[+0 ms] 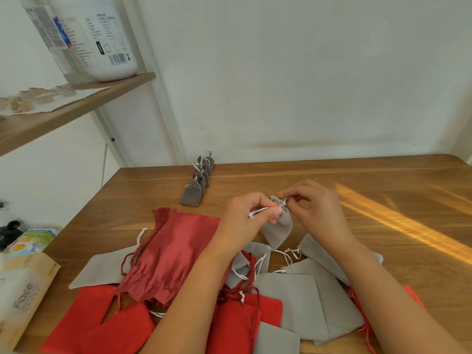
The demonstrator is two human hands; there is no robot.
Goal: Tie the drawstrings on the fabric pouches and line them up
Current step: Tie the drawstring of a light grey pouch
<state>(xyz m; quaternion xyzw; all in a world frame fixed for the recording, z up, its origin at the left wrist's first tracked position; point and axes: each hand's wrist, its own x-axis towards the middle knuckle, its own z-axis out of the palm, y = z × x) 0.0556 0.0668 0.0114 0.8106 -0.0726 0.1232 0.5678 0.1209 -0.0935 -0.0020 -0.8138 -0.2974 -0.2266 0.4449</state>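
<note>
Looking down first on flat red pouches [122, 328] and flat grey pouches [293, 297], overlapping in a loose heap along the near edge of the counter [332, 180], white cords trailing among them. Noting a darker red satin pouch [176, 251] lying across the left of the heap, tassel pointing toward the far side.

Reaching over the heap with both forearms and holding a small grey pouch [278, 228] just beyond it, between both hands. Pinching its white drawstring [258, 212] between thumb and curled forefinger of the left hand [245, 218], the cord stretching leftward from the neck. Pinching the drawstring at the gathered neck with the fingertips of the right hand [316, 208], the other fingers curling.

Seeing, farther off and to the left, a row of tied grey pouches [196, 185] standing one behind another, running toward the wall. Catching a band of sunlight slanting across the right of the counter. Glimpsing a tissue pack [23, 297] at the near left, and a wooden shelf [76, 106] up on the left bearing a white jug [109, 39].
</note>
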